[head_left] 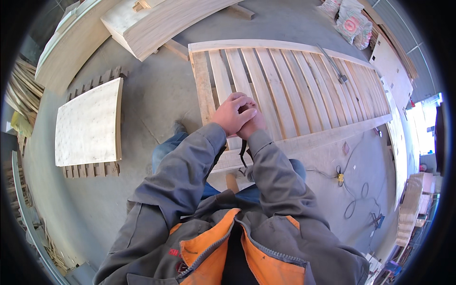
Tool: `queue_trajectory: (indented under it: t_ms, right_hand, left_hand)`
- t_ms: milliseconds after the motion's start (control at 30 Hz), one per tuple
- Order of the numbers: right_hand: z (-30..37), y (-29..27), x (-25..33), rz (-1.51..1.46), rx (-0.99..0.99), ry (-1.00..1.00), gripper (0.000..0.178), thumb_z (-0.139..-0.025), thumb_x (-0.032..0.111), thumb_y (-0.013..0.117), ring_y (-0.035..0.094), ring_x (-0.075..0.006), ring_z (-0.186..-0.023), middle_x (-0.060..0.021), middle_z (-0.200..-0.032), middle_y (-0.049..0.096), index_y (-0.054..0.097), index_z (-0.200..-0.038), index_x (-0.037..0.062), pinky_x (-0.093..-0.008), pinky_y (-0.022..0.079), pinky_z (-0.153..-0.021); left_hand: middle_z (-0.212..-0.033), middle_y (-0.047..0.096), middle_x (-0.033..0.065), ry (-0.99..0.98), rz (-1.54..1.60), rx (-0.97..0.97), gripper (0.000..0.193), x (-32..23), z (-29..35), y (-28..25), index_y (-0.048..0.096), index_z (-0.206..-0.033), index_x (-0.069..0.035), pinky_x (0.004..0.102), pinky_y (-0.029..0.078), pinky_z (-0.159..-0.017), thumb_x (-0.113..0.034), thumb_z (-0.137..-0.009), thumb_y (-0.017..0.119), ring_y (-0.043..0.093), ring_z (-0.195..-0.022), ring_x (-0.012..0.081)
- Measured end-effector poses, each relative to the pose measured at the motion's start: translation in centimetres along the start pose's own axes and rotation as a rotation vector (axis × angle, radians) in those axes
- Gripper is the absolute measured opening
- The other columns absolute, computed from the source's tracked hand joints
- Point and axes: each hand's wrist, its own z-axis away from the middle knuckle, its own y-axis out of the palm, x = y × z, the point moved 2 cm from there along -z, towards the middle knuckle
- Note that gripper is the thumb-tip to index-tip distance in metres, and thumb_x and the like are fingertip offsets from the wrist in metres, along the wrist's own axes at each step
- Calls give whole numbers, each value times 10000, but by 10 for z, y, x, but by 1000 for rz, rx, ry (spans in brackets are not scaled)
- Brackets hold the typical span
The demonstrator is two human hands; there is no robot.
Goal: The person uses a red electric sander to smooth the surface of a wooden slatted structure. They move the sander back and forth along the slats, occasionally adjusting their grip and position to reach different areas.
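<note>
My left hand (231, 114) and my right hand (252, 122) are closed together in front of me, fingers overlapping. What lies between them, if anything, is hidden. A black strap or cord (243, 151) hangs just below my right hand. Beneath both hands stands a long wooden frame (304, 138) with light slats (275, 95) set side by side and narrow gaps between them. Across the slats toward the far right rests a thin metal tool (335, 66) with a small block-like head, too small to name.
To the left, a white-topped panel stack (89, 124) sits on a wooden pallet (92, 170). Large curved wooden pieces (161, 26) stand at the far left. Cables (365, 191) lie on the floor at right. White sacks (352, 24) and boards (392, 66) line the far right.
</note>
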Motion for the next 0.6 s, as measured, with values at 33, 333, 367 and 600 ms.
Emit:
queue_trajectory:
  t_ms: [33, 333, 367, 600]
  right_hand:
    - [3, -5, 4, 12, 56, 3, 532, -978, 342, 654, 493, -254, -1447, -61, -1542, 560, 569, -1470, 155, -390, 398, -1213]
    - [13, 7, 0, -24, -73, -33, 458, -960, 337, 674, 533, -252, -1401, -32, -1501, 607, 656, -1394, 191, -390, 417, -1190]
    - [7, 6, 0, -2, -53, -48, 475, -962, 336, 666, 512, -252, -1424, -47, -1517, 589, 637, -1409, 179, -394, 407, -1197]
    - [-45, -5, 2, 77, -76, -92, 503, -975, 302, 641, 482, -247, -1463, -66, -1523, 590, 615, -1453, 148, -386, 410, -1201]
  left_hand:
    - [-1333, 659, 147, -1, -7, 0, 332, 0, 5, 2, 776, -1183, -129, 438, 529, -1090, -326, -919, 735, 633, -1259, 343]
    - [-1376, 619, 153, -8, -44, 37, 364, -1, 10, 6, 764, -1244, -138, 429, 512, -1108, -317, -930, 716, 627, -1277, 342]
    - [-1372, 622, 155, 0, -49, 24, 364, 4, 6, 5, 766, -1243, -136, 430, 511, -1109, -314, -929, 720, 626, -1279, 342]
    - [-1354, 639, 162, -22, -21, 8, 351, 18, -38, -17, 782, -1220, -115, 436, 498, -1119, -301, -925, 741, 618, -1285, 339]
